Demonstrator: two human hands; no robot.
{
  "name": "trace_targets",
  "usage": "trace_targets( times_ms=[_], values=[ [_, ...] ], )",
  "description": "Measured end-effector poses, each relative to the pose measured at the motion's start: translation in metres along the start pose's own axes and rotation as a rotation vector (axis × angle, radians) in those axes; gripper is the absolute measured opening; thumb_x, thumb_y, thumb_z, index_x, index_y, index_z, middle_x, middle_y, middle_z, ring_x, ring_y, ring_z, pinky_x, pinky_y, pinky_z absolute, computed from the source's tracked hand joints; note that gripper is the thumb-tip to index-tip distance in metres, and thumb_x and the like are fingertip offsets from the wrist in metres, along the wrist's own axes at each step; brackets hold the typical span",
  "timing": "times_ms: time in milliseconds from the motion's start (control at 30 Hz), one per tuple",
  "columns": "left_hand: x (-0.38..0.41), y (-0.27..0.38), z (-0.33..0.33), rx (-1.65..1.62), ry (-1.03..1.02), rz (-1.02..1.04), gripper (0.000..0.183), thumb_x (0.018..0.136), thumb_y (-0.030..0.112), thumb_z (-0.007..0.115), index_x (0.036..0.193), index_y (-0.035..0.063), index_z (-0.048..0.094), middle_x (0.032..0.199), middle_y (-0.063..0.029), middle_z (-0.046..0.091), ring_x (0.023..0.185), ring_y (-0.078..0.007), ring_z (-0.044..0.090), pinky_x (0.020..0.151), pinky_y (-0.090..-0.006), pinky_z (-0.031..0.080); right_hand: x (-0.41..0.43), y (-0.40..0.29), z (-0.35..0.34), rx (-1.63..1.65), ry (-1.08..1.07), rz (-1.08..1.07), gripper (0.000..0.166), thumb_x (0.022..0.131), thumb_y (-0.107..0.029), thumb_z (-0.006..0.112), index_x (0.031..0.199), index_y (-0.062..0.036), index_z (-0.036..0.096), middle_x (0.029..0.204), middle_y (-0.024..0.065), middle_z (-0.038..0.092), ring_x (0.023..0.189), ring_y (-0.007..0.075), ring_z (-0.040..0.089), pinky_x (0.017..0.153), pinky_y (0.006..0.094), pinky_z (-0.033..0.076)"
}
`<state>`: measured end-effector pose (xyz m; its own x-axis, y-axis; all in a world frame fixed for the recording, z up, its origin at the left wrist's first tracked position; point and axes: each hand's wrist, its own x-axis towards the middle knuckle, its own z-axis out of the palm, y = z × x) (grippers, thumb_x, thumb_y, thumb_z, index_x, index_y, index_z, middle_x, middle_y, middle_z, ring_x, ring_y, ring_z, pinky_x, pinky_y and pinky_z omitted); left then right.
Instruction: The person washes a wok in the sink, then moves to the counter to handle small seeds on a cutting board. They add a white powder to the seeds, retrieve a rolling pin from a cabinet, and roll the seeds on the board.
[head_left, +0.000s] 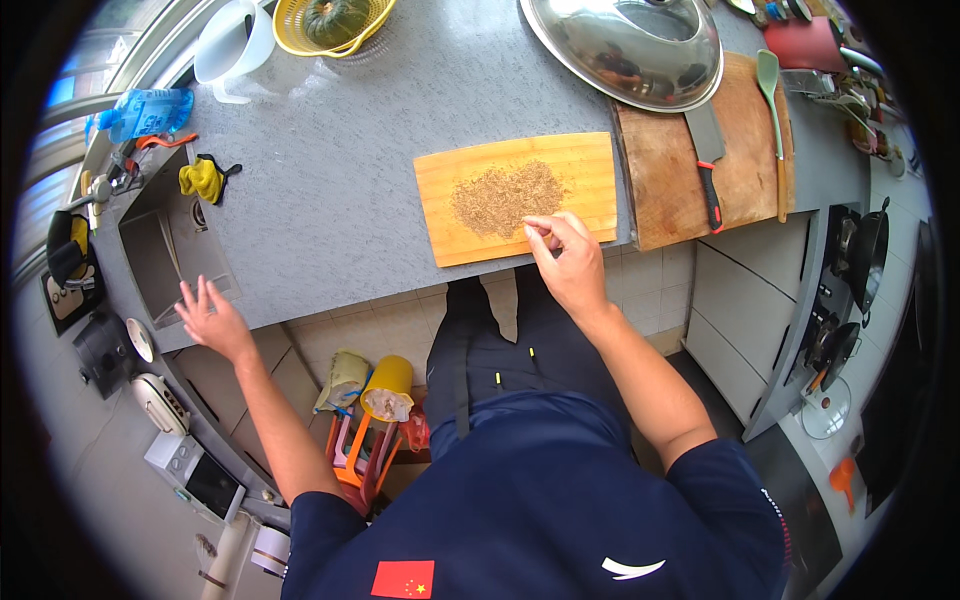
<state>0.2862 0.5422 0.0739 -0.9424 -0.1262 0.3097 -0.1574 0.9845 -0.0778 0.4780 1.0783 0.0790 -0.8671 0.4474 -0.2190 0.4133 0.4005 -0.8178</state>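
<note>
My right hand (568, 259) hovers at the near edge of a light wooden board (442, 244), its thumb and fingertips drawn together. Whether a pinch of anything sits between them is hidden. Just beyond the fingertips, a heap of small brown seeds or grains (506, 196) is spread across the board's middle. The board lies flat along the counter's front edge. Far to the left, my left hand (212, 319) is held with fingers apart and nothing in it, over the front corner of the sink (146, 240). Long thin sticks (169, 244) stand slanted inside that sink.
Right of the board, a thick chopping board (664, 180) bears a cleaver (705, 161), a green spatula (769, 90) and part of a domed steel lid (630, 52). A yellow basket (289, 37) with a pumpkin (335, 22) and a yellow cloth (201, 180) are on the left.
</note>
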Motion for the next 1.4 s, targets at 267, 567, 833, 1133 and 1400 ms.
trace_targets(
  times_ms=[267,567,833,1133,1400],
  values=[
    [-0.13,0.214,-0.023,-0.581,-0.212,0.282,0.027,0.105,0.015,0.073,0.131,0.0156,0.079,0.162,-0.0079,0.061,0.159,-0.0377,0.044,0.132,-0.0587,0.025,0.052,0.004,0.025,-0.059,0.041,-0.137,0.011,0.094,-0.012,0.083,0.103,-0.0066,0.081,0.094,0.009,0.066,0.09,0.0302,0.068,0.079,0.0422,0.055],
    [-0.193,0.271,-0.052,-0.798,-0.372,0.293,0.025,0.103,0.011,0.073,0.127,0.0132,0.079,0.152,-0.0109,0.067,0.154,-0.0383,0.049,0.13,-0.0589,0.028,0.062,0.005,0.031,-0.116,0.01,-0.156,0.01,0.094,-0.015,0.083,0.102,-0.0085,0.082,0.096,0.0073,0.067,0.093,0.0301,0.069,0.082,0.0432,0.056],
    [-0.183,0.28,-0.059,-0.813,-0.358,0.293,0.025,0.102,0.007,0.072,0.126,0.0104,0.079,0.147,-0.0121,0.069,0.151,-0.0382,0.051,0.128,-0.0566,0.033,0.064,0.009,0.029,-0.147,0.031,-0.244,0.012,0.096,-0.015,0.081,0.101,-0.0057,0.078,0.096,0.0091,0.068,0.09,0.0307,0.068,0.08,0.0433,0.056],
    [-0.167,0.321,-0.075,-1.433,-0.832,-0.181,0.032,0.111,0.011,0.064,0.14,-0.0023,0.071,0.141,-0.0169,0.073,0.124,-0.0281,0.074,0.108,-0.0378,0.057,0.032,0.006,0.008,0.234,0.009,0.079,0.009,0.101,-0.01,0.077,0.104,-0.0015,0.076,0.094,0.0016,0.064,0.072,0.0089,0.053,0.067,0.0257,0.045],
    [-0.139,0.368,-0.092,-1.974,-1.491,-0.881,0.06,0.118,0.036,0.043,0.16,-0.0061,0.048,0.159,-0.0229,0.058,0.15,-0.0292,0.056,0.129,-0.0434,0.04,0.014,-0.02,-0.002,0.263,-0.07,0.019,0.01,0.102,-0.005,0.077,0.11,-0.0012,0.08,0.095,0.0003,0.063,0.075,0.0053,0.05,0.065,0.0231,0.04]
  ],
)
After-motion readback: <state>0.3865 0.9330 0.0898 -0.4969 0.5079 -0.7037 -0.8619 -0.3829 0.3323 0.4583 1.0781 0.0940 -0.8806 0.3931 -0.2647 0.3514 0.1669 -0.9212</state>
